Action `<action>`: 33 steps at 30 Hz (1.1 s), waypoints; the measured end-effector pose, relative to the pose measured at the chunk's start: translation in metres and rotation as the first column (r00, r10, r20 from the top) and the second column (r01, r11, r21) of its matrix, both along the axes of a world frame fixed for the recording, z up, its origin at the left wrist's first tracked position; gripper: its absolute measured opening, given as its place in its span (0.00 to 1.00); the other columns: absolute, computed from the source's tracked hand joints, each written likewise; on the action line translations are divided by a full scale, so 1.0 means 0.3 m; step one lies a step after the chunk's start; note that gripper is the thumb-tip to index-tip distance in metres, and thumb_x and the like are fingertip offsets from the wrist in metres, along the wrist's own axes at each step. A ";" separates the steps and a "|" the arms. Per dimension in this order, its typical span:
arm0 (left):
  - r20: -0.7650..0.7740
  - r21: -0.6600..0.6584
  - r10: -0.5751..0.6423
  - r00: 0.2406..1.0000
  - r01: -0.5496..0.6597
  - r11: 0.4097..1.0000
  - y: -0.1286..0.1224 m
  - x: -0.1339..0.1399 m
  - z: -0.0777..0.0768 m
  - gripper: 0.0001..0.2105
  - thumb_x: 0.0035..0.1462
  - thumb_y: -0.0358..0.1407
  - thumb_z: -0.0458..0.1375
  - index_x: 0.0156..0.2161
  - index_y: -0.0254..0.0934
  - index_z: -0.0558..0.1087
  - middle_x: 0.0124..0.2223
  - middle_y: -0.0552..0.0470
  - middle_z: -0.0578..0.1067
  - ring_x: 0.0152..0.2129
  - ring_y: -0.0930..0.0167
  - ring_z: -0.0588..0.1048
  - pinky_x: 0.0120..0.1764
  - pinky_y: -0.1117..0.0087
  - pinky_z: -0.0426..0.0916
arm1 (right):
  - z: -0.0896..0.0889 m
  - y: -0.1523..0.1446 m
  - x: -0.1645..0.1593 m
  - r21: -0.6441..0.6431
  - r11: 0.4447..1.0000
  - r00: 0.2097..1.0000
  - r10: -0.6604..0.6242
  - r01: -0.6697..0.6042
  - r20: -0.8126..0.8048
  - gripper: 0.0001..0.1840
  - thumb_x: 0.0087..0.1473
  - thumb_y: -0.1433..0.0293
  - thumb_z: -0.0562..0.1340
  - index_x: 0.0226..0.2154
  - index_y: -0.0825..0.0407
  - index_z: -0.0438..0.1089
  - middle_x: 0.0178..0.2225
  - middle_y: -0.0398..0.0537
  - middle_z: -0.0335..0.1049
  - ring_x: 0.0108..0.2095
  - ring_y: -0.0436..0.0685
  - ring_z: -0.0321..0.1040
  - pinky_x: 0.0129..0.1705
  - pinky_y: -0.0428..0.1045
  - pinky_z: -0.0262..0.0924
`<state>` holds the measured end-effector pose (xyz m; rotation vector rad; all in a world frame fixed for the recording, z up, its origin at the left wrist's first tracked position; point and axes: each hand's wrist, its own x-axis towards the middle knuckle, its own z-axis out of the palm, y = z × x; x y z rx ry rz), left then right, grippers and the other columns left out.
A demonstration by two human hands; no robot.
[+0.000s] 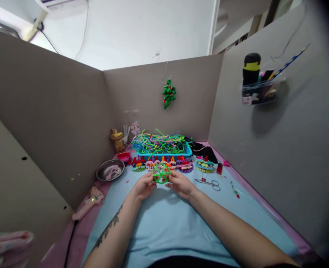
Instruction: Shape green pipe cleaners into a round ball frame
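Note:
Between my two hands a green round frame with crossing spokes [161, 174], which looks bent from pipe cleaners, is held up above the blue cloth. My left hand [145, 186] pinches its left edge with thumb and fingers. On the opposite edge, my right hand [180, 183] grips it the same way. Just behind stands a row of several colourful fuzzy figures [168, 163], partly covered by the frame. Scissors [209, 183] lie to the right of my right hand.
A blue basket [164, 154] piled with pipe cleaners stands at the back. Left are a metal bowl [110, 170] and a pink glue gun [88, 204]. Grey panels enclose the table; a clear bin [261, 92] hangs right, and a green ornament [169, 93] hangs behind.

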<state>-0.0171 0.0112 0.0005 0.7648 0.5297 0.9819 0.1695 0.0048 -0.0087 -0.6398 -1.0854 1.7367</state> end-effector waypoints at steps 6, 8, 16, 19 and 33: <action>-0.078 0.049 0.113 0.991 -0.109 0.993 0.010 -0.003 0.008 0.11 0.44 0.34 0.64 0.34 0.32 0.69 0.21 0.59 0.60 0.13 0.85 0.55 0.16 0.84 0.49 | -0.020 0.015 -0.001 0.099 0.994 0.989 -0.064 0.051 0.133 0.13 0.39 0.61 0.67 0.27 0.51 0.71 0.29 0.44 0.70 0.29 0.50 0.63 0.32 0.46 0.54; -0.119 0.044 0.124 0.985 -0.119 0.992 0.018 -0.004 0.004 0.11 0.43 0.34 0.64 0.32 0.32 0.69 0.19 0.61 0.59 0.12 0.86 0.53 0.15 0.84 0.45 | -0.019 0.014 0.001 0.120 0.992 0.986 -0.057 0.038 0.157 0.13 0.39 0.62 0.67 0.28 0.52 0.72 0.29 0.44 0.70 0.29 0.50 0.63 0.33 0.46 0.54; -0.160 -0.067 0.267 0.950 -0.281 0.957 0.044 -0.008 -0.015 0.11 0.42 0.33 0.64 0.29 0.32 0.67 0.17 0.62 0.57 0.11 0.85 0.53 0.12 0.84 0.42 | -0.011 0.034 0.029 -0.019 0.995 0.985 -0.089 0.093 0.146 0.16 0.43 0.62 0.63 0.37 0.49 0.71 0.39 0.49 0.71 0.39 0.56 0.66 0.34 0.48 0.55; -0.187 -0.090 0.259 0.948 -0.279 0.956 0.048 -0.007 -0.025 0.10 0.43 0.32 0.63 0.29 0.32 0.67 0.19 0.60 0.60 0.12 0.85 0.56 0.12 0.85 0.44 | -0.025 0.044 0.027 -0.024 0.993 0.982 -0.108 0.113 0.153 0.17 0.43 0.62 0.64 0.38 0.49 0.69 0.37 0.49 0.71 0.38 0.56 0.66 0.33 0.48 0.54; -0.435 0.245 0.343 0.832 -0.256 0.935 0.018 0.022 -0.014 0.11 0.43 0.39 0.62 0.25 0.32 0.69 0.23 0.54 0.70 0.14 0.81 0.59 0.17 0.79 0.49 | -0.025 0.038 0.016 0.244 0.891 0.841 -0.446 0.384 0.307 0.12 0.42 0.65 0.61 0.34 0.50 0.66 0.33 0.46 0.68 0.36 0.56 0.63 0.37 0.50 0.55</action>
